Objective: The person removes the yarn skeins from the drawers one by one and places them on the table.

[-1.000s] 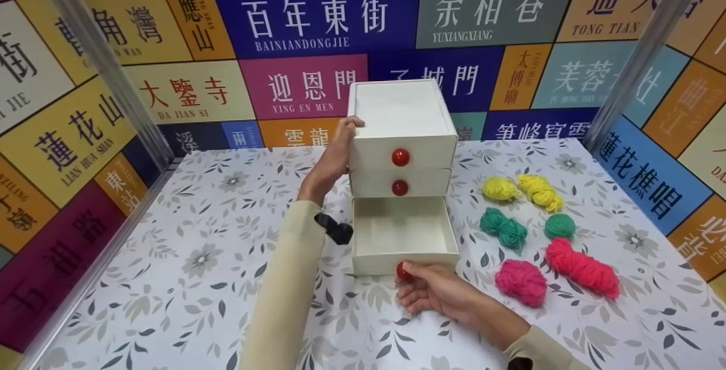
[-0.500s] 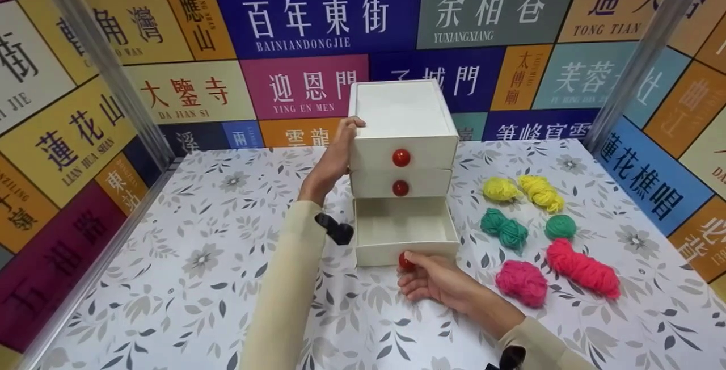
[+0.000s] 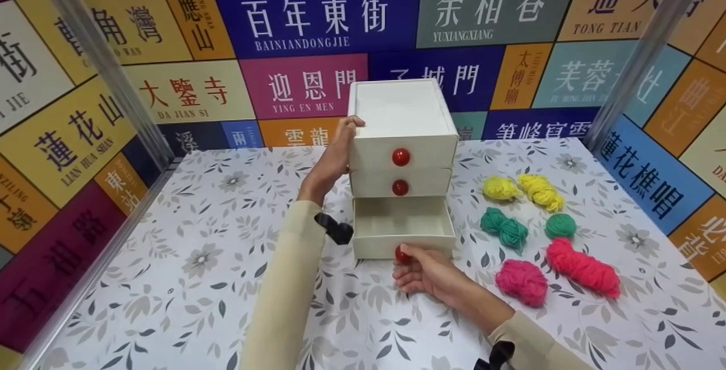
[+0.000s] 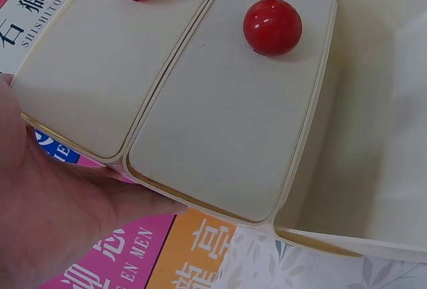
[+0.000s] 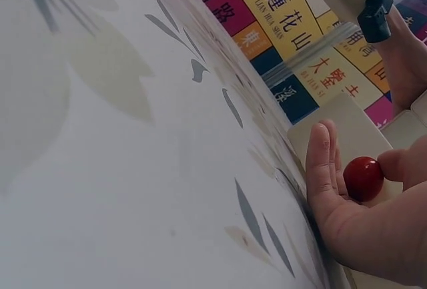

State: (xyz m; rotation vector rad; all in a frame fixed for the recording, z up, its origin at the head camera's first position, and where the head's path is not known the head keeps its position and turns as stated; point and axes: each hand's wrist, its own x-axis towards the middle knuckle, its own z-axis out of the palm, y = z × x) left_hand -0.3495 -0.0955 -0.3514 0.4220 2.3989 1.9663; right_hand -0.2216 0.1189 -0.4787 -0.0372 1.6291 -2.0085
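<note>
A white drawer cabinet (image 3: pixel 402 109) stands on the table, with red round knobs on its drawers. Its upper two drawers are closed; the bottom drawer (image 3: pixel 405 219) is pulled partway out, and its bare white inside shows. My left hand (image 3: pixel 334 157) rests against the cabinet's upper left side, a digit over the top edge. In the left wrist view, its fingers (image 4: pixel 150 199) lie straight along the side wall. My right hand (image 3: pixel 434 276) pinches the bottom drawer's red knob (image 5: pixel 363 179) between thumb and fingers, the thumb on the knob's top in the head view.
Right of the cabinet lie yellow yarn bundles (image 3: pixel 540 192), green yarn bundles (image 3: pixel 503 228), a green yarn ball (image 3: pixel 560 226), a pink yarn bundle (image 3: pixel 522 282) and a red yarn skein (image 3: pixel 583 268). A flowered cloth (image 3: pixel 198 279) covers the table. Printed panels (image 3: pixel 317 9) rise behind.
The bottom drawer has slid inward, away from me, with my right hand moving along on its knob. The left hand and the yarn have stayed in place.
</note>
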